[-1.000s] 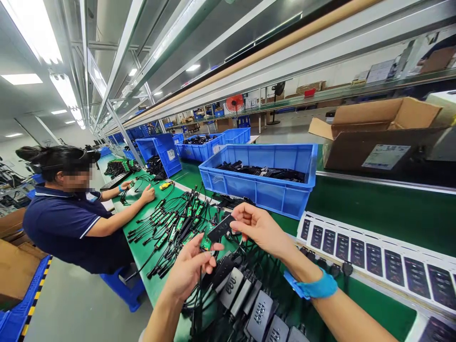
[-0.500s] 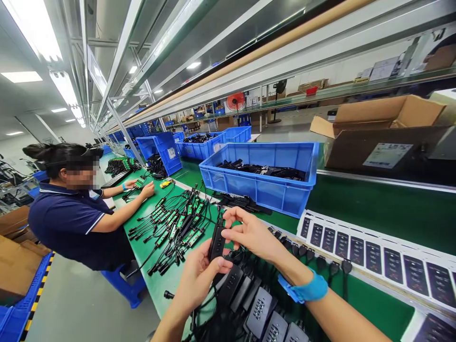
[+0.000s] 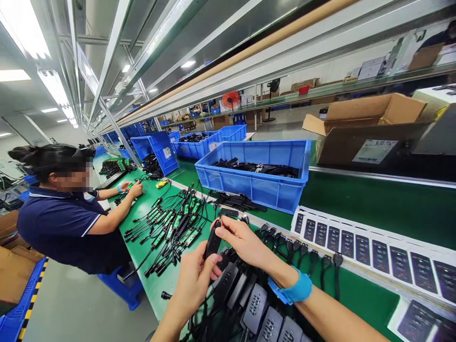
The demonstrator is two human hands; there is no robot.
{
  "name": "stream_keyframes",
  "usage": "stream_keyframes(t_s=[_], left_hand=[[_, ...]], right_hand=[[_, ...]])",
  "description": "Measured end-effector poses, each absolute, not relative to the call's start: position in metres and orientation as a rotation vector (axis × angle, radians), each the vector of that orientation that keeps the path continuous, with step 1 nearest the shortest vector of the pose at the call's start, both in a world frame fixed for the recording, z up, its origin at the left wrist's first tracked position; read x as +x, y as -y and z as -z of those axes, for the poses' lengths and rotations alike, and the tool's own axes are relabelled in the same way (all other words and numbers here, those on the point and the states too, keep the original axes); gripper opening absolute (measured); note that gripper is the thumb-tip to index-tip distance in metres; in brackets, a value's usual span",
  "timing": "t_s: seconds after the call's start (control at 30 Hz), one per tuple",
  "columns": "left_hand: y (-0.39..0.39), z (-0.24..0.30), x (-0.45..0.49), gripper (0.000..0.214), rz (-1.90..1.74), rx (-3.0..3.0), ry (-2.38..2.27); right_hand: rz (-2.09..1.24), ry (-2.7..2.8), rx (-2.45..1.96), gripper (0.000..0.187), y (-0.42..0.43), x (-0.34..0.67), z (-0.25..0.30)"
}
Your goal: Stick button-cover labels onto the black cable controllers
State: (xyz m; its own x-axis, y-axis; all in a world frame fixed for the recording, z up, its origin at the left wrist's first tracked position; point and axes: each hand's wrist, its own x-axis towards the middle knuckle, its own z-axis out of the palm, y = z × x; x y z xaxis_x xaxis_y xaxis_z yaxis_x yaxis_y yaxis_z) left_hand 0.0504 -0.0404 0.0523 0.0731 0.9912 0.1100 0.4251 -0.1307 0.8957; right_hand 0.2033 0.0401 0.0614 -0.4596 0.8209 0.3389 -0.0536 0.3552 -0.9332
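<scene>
A slim black controller case [image 3: 213, 243] is held in front of me, tilted, with a cable at its top end. My left hand [image 3: 195, 278] is closed around its lower part, the thumb lying across the near side. With thumb and fingers, my right hand [image 3: 240, 237] pinches the upper end; a blue band circles that wrist. Below my hands lies a pile of similar black cases [image 3: 255, 304] with slotted faces and dark cables. To the left, green circuit boards with black cables [image 3: 173, 223] are spread over the green table [image 3: 156, 289].
A blue bin [image 3: 252, 190] of black parts stands behind my hands, with loose black strips [image 3: 238, 201] before it. Printed label sheets [image 3: 347, 244] and a row of cable plugs [image 3: 313, 259] line the right. A co-worker [image 3: 60, 218] sits left, handling a board. An open carton [image 3: 370, 137] stands behind.
My right fingers have closed in on the case's upper end, and the case has turned slightly. The whole view has shifted a little. The co-worker's hands have moved slightly.
</scene>
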Motion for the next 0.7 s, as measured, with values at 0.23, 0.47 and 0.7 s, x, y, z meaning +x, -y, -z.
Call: stream_keyframes(t_s=[0.23,0.47,0.7], left_hand=[[0.037,-0.073,0.036,0.031,-0.88,1.8,-1.526],[0.035,-0.051,0.008,0.033,-0.682,1.953,-1.712],[0.04,-0.026,0.014,0.037,-0.506,1.971,-1.604]], right_hand=[[-1.592,1.408,-0.471,0.036,-0.042,0.198,-0.061],[-1.301,1.124,-0.922,0.044,-0.094,0.229,-0.042],[-0.811,1.348,-1.388,0.022,-0.146,0.286,-0.003]])
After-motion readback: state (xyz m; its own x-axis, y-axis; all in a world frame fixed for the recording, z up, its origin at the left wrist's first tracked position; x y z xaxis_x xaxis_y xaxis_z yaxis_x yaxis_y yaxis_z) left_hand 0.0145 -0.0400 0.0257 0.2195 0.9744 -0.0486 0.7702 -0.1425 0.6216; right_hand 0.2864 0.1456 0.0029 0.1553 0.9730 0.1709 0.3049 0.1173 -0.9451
